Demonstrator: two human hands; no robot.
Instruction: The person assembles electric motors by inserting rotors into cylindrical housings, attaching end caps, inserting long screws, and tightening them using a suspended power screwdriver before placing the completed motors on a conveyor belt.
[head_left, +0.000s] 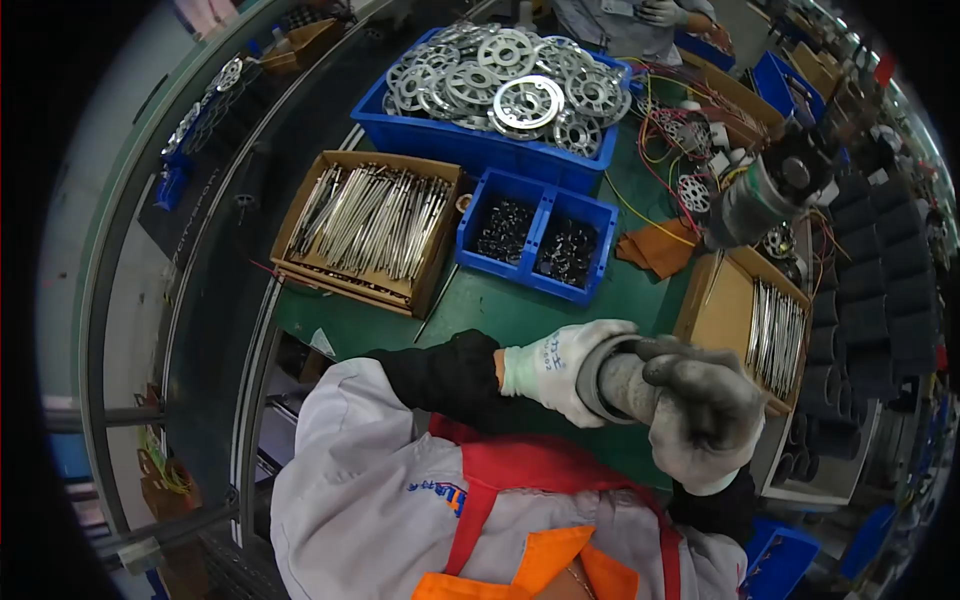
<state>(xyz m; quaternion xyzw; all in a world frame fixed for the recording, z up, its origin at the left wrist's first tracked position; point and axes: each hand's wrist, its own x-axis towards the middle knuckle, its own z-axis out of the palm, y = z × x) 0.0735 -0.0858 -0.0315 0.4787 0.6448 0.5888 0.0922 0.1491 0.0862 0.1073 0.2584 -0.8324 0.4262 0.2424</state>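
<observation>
My left hand [570, 372], in a white glove, is closed around a grey cylindrical part [600, 380] with a round rim. My right hand [708, 412], its glove stained dark grey, is closed at the other end of that part, fingers curled. The glove and the part are nearly the same grey, so the inner end of the part is hard to make out. Both hands are above the green table, in front of a blue two-compartment bin [535, 235] with small dark pieces.
A large blue crate [480, 150] holds a heap of metal discs. Cardboard boxes of long metal rods stand at left [440, 240] and right [690, 310]. A brown cloth [660, 250], coloured wires and an upright machine [750, 205] are at right. Dark cylinders [860, 310] are stacked beyond. Another person [620, 30] stands opposite.
</observation>
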